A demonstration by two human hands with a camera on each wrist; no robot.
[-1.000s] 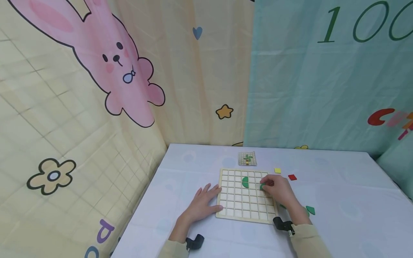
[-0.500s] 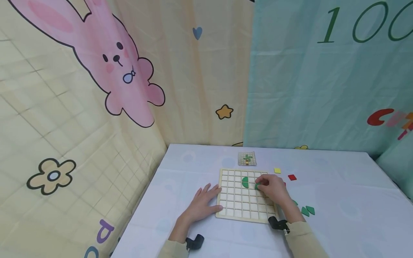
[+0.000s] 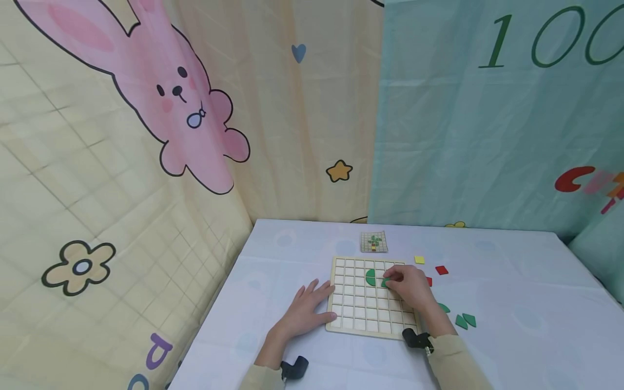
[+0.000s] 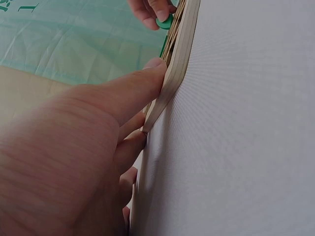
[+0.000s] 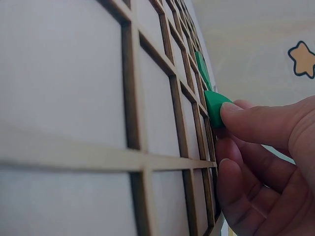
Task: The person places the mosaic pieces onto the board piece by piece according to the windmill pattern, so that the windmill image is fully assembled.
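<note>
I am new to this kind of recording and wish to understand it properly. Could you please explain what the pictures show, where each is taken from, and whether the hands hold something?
There is no robot here: you see a person's bare left hand and right hand. The wide view comes from a camera worn on the head; the two close views come from cameras worn on the wrists.

On the white table lies a grid board, where green pieces form a half circle. Beyond it lies a small card with a coloured pattern. To the right are a yellow piece, red pieces and loose green pieces.

The left hand rests against the board's left edge. The right hand pinches a single green piece over the board.
</note>
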